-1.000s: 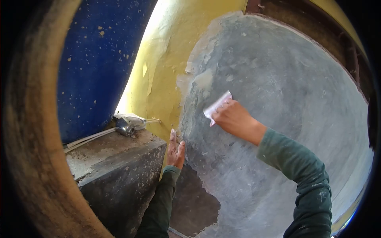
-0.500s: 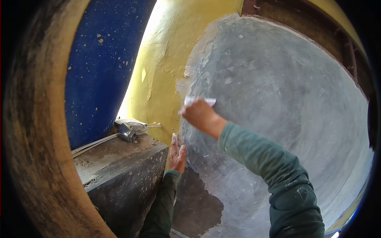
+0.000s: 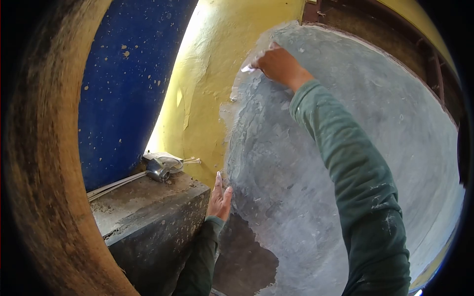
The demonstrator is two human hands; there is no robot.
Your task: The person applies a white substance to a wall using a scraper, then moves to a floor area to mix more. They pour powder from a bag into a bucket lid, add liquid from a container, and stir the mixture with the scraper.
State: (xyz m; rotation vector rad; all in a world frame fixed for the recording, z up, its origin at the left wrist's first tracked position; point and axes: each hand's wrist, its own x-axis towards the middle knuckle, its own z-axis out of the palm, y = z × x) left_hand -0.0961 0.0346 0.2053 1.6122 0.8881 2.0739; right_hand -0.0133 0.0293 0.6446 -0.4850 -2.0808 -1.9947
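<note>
My right hand is closed on a folded white sheet that looks like sandpaper; most of it is hidden by the fingers. It is up at the left edge of the grey plastered wall, where the plaster meets yellow paint. Lower down, my left hand rests with thumb and fingers apart at the plaster's edge, beside the concrete ledge. It holds nothing.
On the concrete ledge lie a silvery metal fitting, a coil and thin white rods. A blue speckled panel stands behind, left of the yellow wall. A dark unplastered patch is low down.
My right hand has moved up along the plaster's left edge with the white sheet, and the arm is stretched further. My left hand stays at about the same place on the wall.
</note>
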